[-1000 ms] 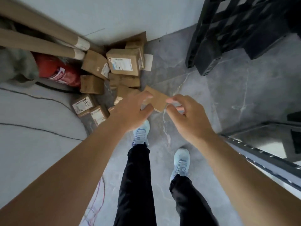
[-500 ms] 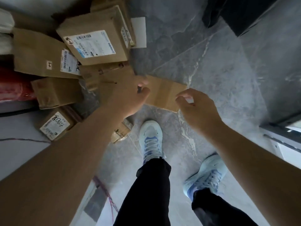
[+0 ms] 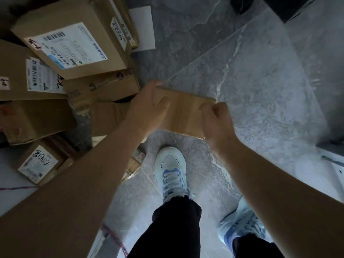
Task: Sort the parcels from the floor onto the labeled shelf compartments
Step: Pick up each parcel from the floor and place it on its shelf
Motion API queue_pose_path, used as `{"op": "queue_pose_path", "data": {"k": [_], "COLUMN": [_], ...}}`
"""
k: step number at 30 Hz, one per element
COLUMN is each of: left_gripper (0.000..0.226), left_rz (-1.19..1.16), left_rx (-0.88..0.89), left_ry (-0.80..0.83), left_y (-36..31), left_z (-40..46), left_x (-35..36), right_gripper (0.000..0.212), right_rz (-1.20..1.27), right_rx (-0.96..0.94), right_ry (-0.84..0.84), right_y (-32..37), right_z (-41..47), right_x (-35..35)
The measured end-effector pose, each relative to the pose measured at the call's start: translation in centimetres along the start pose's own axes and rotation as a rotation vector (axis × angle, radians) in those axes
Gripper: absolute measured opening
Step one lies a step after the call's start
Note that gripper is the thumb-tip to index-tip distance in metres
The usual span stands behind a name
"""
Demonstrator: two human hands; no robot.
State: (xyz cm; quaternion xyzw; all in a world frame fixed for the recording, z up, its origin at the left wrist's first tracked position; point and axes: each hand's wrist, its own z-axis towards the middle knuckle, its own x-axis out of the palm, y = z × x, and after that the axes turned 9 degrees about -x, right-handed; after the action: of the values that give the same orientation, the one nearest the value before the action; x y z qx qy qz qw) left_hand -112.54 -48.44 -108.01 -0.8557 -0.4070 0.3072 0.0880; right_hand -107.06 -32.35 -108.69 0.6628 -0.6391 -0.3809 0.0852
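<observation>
A flat parcel (image 3: 183, 112) is being gripped at opposite edges by left hand (image 3: 149, 107) and right hand (image 3: 216, 121); slippage is being risked by shallow edge holds.

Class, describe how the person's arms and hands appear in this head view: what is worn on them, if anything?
Both forearms are bare, with no sleeves in view. The left hand and right hand wear no gloves; no rings, watch or wristbands show. Below them, black trousers and white-and-blue laced sneakers are visible.
</observation>
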Motion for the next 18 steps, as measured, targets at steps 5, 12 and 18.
{"op": "queue_pose_path", "data": {"k": [5,12,18], "left_gripper": [0.054,0.016,0.025], "left_rz": [-0.181,-0.226,-0.526], "left_rx": [-0.025,-0.086,-0.07], "left_ry": [-0.089,-0.154,-0.263], "left_y": [-1.0,-4.7,-8.6], "left_z": [-4.5,-13.9,-22.1], "left_x": [-0.7,-2.7,-5.1], "right_gripper": [0.043,0.066,0.035], "right_rz": [0.151,0.079,0.111], "right_rx": [-0.015,0.002,-0.053], "right_ry": [-0.066,-0.038,-0.065], "right_y": [2.3,6.4,11.2], "right_z": [-4.8,-10.9,-16.6], "right_x": [-2.8,-9.7,-13.2]}}
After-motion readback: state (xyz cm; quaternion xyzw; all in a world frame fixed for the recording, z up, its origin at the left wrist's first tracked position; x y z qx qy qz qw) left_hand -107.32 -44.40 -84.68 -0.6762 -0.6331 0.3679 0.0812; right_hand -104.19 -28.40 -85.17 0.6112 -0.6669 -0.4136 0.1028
